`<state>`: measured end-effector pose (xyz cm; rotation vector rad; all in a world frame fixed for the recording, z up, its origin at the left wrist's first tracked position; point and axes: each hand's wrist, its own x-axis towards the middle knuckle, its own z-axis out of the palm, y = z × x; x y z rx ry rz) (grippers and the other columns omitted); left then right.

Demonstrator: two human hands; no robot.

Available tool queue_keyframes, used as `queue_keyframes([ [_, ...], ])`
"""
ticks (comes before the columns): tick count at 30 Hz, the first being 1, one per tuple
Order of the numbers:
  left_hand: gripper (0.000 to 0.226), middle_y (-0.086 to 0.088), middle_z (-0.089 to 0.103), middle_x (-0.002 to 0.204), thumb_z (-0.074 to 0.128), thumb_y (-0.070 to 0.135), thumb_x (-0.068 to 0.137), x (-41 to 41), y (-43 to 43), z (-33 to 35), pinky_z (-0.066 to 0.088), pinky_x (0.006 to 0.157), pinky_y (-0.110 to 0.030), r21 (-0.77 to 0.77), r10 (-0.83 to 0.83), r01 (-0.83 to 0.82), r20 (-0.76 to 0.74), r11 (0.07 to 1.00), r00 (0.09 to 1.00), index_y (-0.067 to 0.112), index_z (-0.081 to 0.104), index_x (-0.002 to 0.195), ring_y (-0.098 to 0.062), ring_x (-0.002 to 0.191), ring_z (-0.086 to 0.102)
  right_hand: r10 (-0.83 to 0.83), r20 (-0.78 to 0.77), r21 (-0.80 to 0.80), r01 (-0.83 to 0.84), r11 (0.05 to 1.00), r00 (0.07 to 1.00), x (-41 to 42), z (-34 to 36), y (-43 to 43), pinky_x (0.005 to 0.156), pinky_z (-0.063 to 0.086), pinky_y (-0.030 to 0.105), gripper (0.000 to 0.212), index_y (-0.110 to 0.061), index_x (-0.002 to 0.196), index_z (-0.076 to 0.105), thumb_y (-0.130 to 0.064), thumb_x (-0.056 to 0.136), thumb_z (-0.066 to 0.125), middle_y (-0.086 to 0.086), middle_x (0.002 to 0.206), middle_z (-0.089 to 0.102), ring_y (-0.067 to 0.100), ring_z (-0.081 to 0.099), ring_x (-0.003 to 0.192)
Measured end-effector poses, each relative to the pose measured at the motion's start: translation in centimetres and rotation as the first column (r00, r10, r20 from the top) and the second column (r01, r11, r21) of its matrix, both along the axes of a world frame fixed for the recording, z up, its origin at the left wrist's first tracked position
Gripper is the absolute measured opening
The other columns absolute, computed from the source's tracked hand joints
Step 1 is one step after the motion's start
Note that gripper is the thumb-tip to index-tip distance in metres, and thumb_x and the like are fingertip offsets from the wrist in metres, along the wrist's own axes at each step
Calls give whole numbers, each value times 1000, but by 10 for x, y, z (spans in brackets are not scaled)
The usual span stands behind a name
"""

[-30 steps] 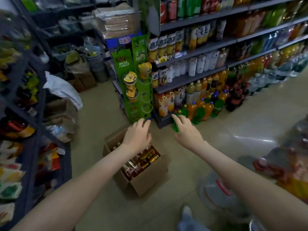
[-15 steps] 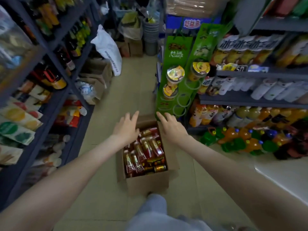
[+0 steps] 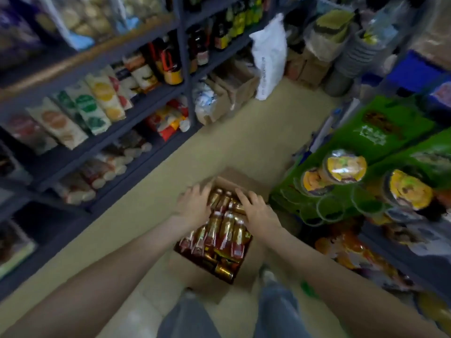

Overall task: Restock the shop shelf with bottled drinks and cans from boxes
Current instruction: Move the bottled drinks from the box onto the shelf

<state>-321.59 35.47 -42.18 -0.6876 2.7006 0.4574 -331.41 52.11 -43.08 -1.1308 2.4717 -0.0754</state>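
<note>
Left hand (image 3: 195,204) and right hand (image 3: 259,212), fingers spread, gripping nothing, rest on red-labelled amber bottles (image 3: 225,234) filling the brown cardboard box (image 3: 192,274) beneath them; restocking appears barely begun.

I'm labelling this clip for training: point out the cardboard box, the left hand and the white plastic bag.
cardboard box (image 3: 241,182): head view, on its far flap.
left hand (image 3: 195,206): head view, on the back of the hand.
white plastic bag (image 3: 268,57): head view, on the middle of its side.
</note>
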Motion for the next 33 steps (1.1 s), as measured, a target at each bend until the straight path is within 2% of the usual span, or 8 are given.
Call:
queue_keyframes([
  [4, 58, -12, 31, 146, 49, 31, 93, 18, 34, -39, 36, 102, -42, 6, 314, -319, 160, 948, 936, 19, 25, 145, -32, 128, 39, 187, 127, 34, -192, 981, 974, -28, -43, 26, 111, 35, 41, 77, -26, 152, 2, -28, 94, 54, 6, 155, 18, 23, 23, 140],
  [7, 55, -14, 33, 141, 47, 31, 93, 37, 75, -66, 41, 98, -44, 39, 476, -498, 232, 867, 848, 18, 28, 143, -34, 125, 42, 302, 180, 110, -324, 940, 936, -41, -76, 48, 109, 35, 37, 76, -25, 153, 4, -20, 94, 53, 7, 154, 19, 24, 25, 139],
  [10, 62, -12, 29, 145, 47, 28, 93, 49, 115, -100, 38, 100, -41, 69, 524, -557, 262, 828, 811, 19, 20, 148, -32, 126, 41, 349, 239, 137, -388, 912, 906, -45, -114, 62, 104, 38, 35, 78, -26, 153, 5, -13, 92, 52, 6, 153, 21, 22, 31, 133],
  [15, 62, -8, 26, 149, 44, 29, 94, 55, 163, -178, 37, 105, -37, 136, 589, -644, 299, 753, 751, 21, 15, 149, -26, 129, 39, 404, 321, 218, -482, 848, 856, -35, -200, 79, 108, 36, 31, 84, -28, 152, -5, -13, 93, 53, 3, 157, 13, 18, 24, 139],
  [21, 68, -8, 14, 155, 43, 30, 97, 51, 199, -324, 32, 109, -37, 175, 633, -731, 394, 659, 666, 27, 2, 152, -27, 137, 28, 435, 330, 279, -526, 803, 838, -34, -348, 75, 110, 33, 30, 95, -31, 151, -9, -8, 88, 59, 1, 158, 7, 17, 20, 141],
  [25, 79, -16, 7, 157, 41, 31, 99, 40, 196, -405, 25, 113, -43, 45, 668, -750, 422, 660, 613, 33, -22, 147, -34, 141, 19, 384, 224, 255, -434, 864, 896, -39, -420, 63, 106, 35, 34, 71, -34, 151, -7, -38, 98, 42, 5, 157, 14, 22, 25, 136],
  [29, 86, -17, -4, 158, 44, 41, 98, 12, 183, -460, 12, 117, -46, 41, 626, -666, 302, 745, 719, 34, -29, 143, -35, 146, 4, 213, 242, 189, -262, 946, 947, -33, -463, 56, 105, 34, 40, 71, -45, 143, -19, -51, 97, 35, 9, 159, -3, 30, 25, 138],
  [33, 83, -18, -10, 158, 44, 42, 98, -14, 170, -496, -4, 116, -46, 15, 421, -430, 180, 902, 889, 32, -23, 146, -36, 146, -5, 106, 309, 123, -151, 981, 945, -21, -491, 58, 103, 43, 41, 74, -44, 148, -9, -50, 95, 41, 4, 153, -30, 35, 26, 139],
])
